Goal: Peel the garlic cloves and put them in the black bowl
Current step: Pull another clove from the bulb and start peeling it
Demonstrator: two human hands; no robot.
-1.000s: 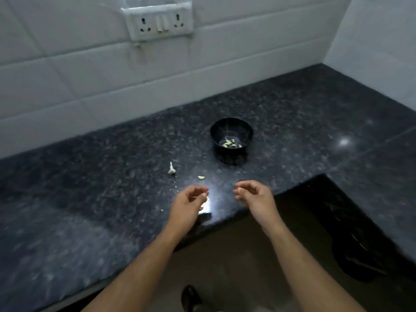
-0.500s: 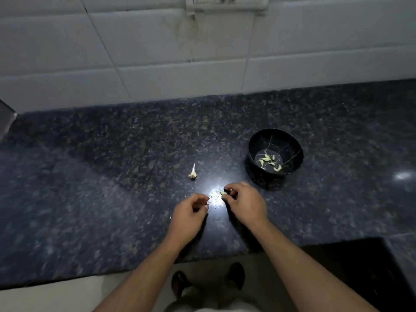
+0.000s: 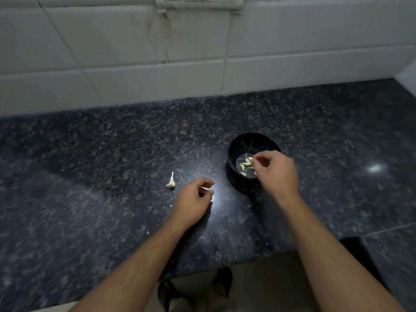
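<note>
Garlic cloves [image 3: 245,164], peeled and pale, lie scattered on the bottom of the black bowl [image 3: 238,152], which stands on the dark speckled counter [image 3: 112,176] at about one o'clock from the middle of my view; my right hand [image 3: 278,174] hangs over the bowl's near right rim, its thumb and forefinger pinched together on one small clove [image 3: 250,158] right above the others, the remaining fingers curled under; my left hand [image 3: 192,202] rests on the counter at about seven o'clock from the bowl, fingers curled inward with a pale scrap [image 3: 206,188] between thumb and fingertips, though whether that is skin or clove I cannot tell; a garlic stem remnant [image 3: 171,182] lies on the counter at ten o'clock from my left hand, apart from it; white wall tiles [image 3: 135,64] rise behind the counter, with a switch plate [image 3: 198,2] at twelve o'clock.
</note>
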